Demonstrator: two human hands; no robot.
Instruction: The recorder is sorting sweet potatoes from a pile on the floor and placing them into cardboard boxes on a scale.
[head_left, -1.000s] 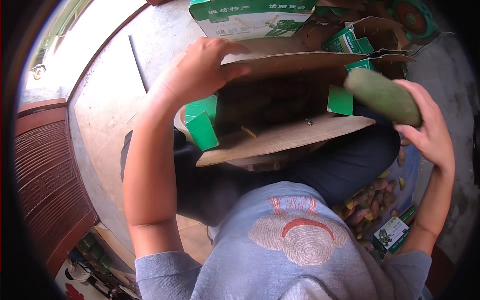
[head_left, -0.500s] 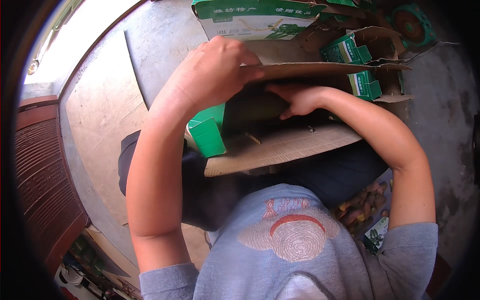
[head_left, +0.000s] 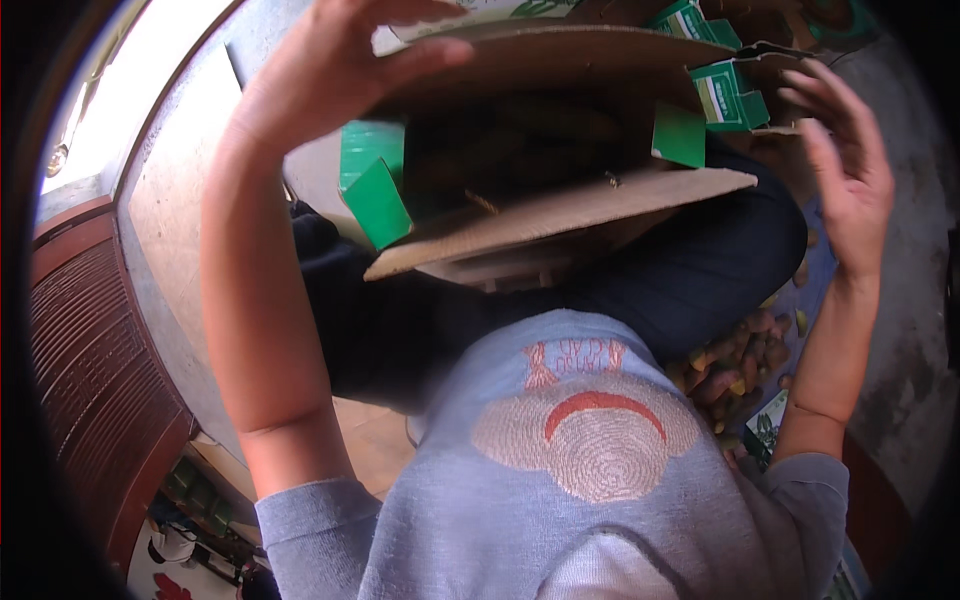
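Note:
An open cardboard carton (head_left: pixel 560 225) lies across my crossed legs, its brown flaps spread and a green side flap (head_left: pixel 678 135) standing at the right end. Its inside is dark; dim, long rounded shapes lie in it, and I cannot make out their kind. My left hand (head_left: pixel 345 65) is over the far left corner, thumb and fingers apart, close to the raised far flap (head_left: pixel 560 55). Whether it touches that flap I cannot tell. Past the right end, my right hand (head_left: pixel 850 185) is raised with its fingers spread, holding nothing.
More green-and-white cartons (head_left: pixel 725 95) stand open behind. At my right, a heap of reddish-brown and yellowish pieces (head_left: pixel 735 365) lies on a blue sheet. A flat cardboard sheet (head_left: pixel 180 210) is on the floor at left, beside brown slatted wooden furniture (head_left: pixel 105 370).
My right hand has come out of the carton and swung to the right. My left hand has moved up and left, its fingers now apart. The carton appears higher and further left.

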